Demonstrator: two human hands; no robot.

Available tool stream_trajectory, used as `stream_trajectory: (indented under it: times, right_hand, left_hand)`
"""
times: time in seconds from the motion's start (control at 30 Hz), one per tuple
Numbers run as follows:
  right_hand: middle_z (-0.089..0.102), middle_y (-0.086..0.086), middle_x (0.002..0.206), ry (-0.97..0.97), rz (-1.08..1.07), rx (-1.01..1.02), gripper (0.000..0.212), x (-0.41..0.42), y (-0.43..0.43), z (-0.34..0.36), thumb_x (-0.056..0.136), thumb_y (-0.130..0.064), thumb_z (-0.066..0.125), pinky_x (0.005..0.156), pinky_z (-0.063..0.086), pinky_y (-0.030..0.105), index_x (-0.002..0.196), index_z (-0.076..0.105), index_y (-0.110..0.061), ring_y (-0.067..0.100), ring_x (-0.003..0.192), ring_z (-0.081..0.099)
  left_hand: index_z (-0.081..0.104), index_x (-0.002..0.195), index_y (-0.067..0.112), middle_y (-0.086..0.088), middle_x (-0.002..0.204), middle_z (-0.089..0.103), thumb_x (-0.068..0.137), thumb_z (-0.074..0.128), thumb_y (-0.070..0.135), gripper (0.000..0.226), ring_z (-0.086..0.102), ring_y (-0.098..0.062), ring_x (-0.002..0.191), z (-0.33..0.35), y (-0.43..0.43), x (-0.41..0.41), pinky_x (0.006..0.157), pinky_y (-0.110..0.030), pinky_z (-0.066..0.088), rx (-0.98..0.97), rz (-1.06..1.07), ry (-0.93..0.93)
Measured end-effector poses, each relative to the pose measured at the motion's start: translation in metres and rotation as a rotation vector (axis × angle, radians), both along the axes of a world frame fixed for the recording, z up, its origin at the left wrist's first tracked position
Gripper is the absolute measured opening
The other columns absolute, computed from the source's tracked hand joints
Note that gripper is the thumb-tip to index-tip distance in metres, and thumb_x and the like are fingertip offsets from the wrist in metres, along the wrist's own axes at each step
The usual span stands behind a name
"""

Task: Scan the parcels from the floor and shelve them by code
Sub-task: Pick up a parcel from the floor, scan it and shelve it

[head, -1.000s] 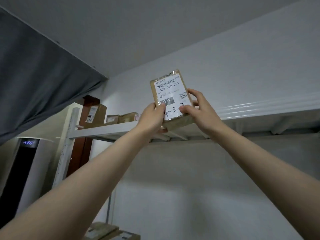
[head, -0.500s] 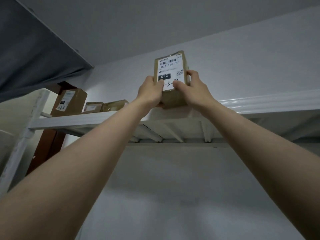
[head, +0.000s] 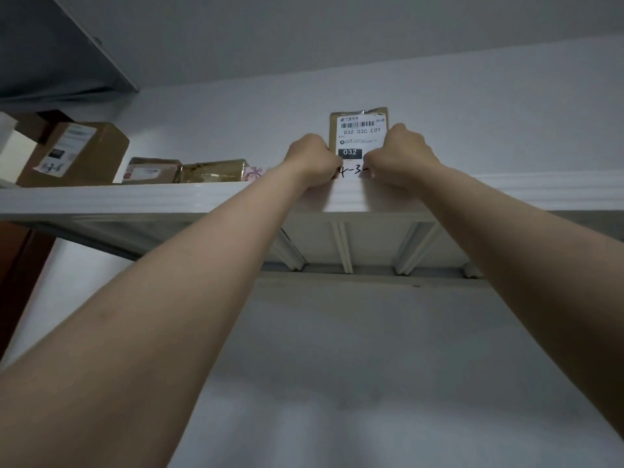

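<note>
A small brown parcel point(head: 358, 136) stands upright on the white top shelf point(head: 169, 197), its white label with a barcode, "032" and handwritten "4-3-" facing me. It stands close to the wall, and whether it touches the wall cannot be told. My left hand point(head: 312, 160) grips its lower left edge and my right hand point(head: 401, 157) grips its lower right edge. Both arms reach up from below. The parcel's bottom edge is hidden behind the shelf's front lip and my fingers.
Further left on the same shelf stand a larger cardboard box point(head: 76, 153) with a label, and two small flat brown parcels point(head: 152, 170) point(head: 214, 171). A dark grey curtain point(head: 50, 55) hangs at the upper left. The shelf's ribbed underside point(head: 344, 244) is overhead.
Both hands have carried the parcel up and back, from in front of the shelf edge to standing on the shelf near the wall. My view has moved closer beneath the shelf.
</note>
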State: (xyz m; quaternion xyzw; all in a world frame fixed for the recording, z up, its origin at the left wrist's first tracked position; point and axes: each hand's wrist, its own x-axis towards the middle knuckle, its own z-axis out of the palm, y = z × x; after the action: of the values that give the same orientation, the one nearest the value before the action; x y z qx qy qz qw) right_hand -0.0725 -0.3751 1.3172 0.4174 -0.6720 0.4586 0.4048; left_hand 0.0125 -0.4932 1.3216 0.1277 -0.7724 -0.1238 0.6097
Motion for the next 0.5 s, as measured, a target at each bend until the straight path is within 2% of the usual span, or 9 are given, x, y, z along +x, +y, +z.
stream_trajectory:
  times: [0.07,0.17,0.27,0.33,0.4,0.5]
  right_hand:
    - [0.050,0.014,0.138,0.008,-0.099,-0.003,0.050,-0.001,-0.005,0.001,0.092,-0.027,0.058,0.083,0.035,0.032,0.136,0.042,-0.007,0.035,0.124,0.051]
    - [0.054,0.011,0.133,0.031,-0.216,-0.003,0.047,-0.002,-0.011,0.000,0.091,-0.030,0.059,0.085,0.036,0.033,0.132,0.048,-0.010,0.034,0.122,0.053]
    - [0.055,0.007,0.111,0.014,-0.247,0.025,0.027,0.001,-0.012,0.000,0.088,-0.029,0.059,0.082,0.035,0.031,0.112,0.051,-0.018,0.031,0.101,0.052]
    - [0.051,0.006,0.102,0.001,-0.250,0.034,0.022,0.002,-0.011,0.000,0.088,-0.030,0.059,0.081,0.036,0.030,0.105,0.049,-0.021,0.029,0.093,0.048]
    - [0.051,0.006,0.101,0.001,-0.254,0.032,0.023,0.003,-0.011,-0.001,0.088,-0.032,0.059,0.080,0.035,0.030,0.106,0.050,-0.021,0.030,0.095,0.050]
    - [0.059,0.009,0.114,0.008,-0.285,0.007,0.032,0.005,-0.012,-0.004,0.088,-0.034,0.059,0.082,0.034,0.030,0.116,0.055,-0.020,0.032,0.112,0.057]
  left_hand:
    - [0.072,0.110,0.006,-0.011,0.112,0.070,0.089,0.067,0.019,0.025,0.064,-0.028,0.105,0.001,-0.006,-0.006,0.075,-0.027,0.046,-0.031,0.061,0.036]
    - [0.072,0.105,0.008,-0.010,0.109,0.069,0.082,0.074,0.017,0.025,0.063,-0.026,0.096,0.003,-0.015,-0.013,0.073,-0.027,0.044,-0.074,0.092,0.143]
    - [0.072,0.102,0.008,-0.008,0.106,0.068,0.081,0.075,0.013,0.023,0.060,-0.023,0.087,0.001,-0.016,-0.012,0.070,-0.026,0.042,-0.094,0.109,0.219]
    - [0.073,0.102,0.007,-0.007,0.105,0.069,0.080,0.075,0.015,0.023,0.060,-0.022,0.086,-0.002,-0.014,-0.009,0.070,-0.025,0.043,-0.112,0.108,0.224]
    - [0.073,0.101,0.005,-0.008,0.104,0.070,0.081,0.075,0.015,0.022,0.061,-0.023,0.086,-0.004,-0.013,-0.006,0.069,-0.025,0.044,-0.123,0.103,0.227]
    - [0.071,0.097,0.005,-0.008,0.100,0.068,0.080,0.073,0.013,0.018,0.063,-0.025,0.089,-0.008,-0.011,-0.003,0.070,-0.028,0.047,-0.147,0.107,0.234]
